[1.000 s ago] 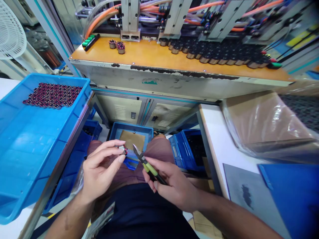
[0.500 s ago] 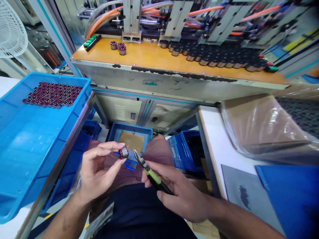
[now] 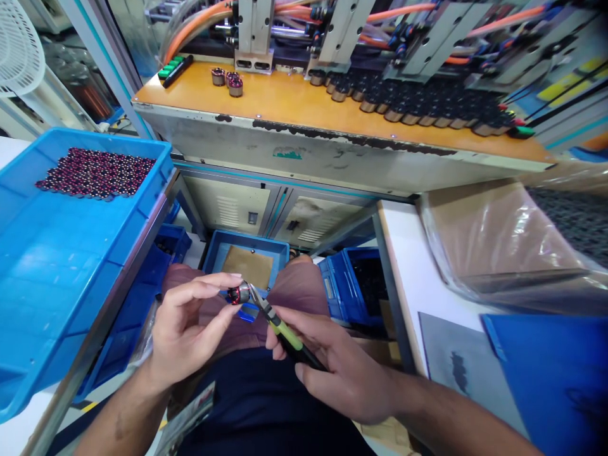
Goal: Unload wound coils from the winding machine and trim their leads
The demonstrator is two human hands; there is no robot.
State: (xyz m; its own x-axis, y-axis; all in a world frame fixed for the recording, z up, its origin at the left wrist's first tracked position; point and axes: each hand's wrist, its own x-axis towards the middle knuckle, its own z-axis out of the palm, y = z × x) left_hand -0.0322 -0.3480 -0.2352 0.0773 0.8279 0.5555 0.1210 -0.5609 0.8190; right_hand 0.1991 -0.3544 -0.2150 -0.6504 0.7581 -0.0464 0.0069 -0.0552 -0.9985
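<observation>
Head view: the orange tabletop [image 3: 304, 111] is spanning the top, its worn edge facing the person. Below it, the blue tray [image 3: 61, 253] is bordering open room over the lap. There the left hand [image 3: 190, 332] is pinching a small wound coil [image 3: 237, 294], while the right hand [image 3: 342, 370] is gripping cutters [image 3: 275, 323] touching it.
</observation>
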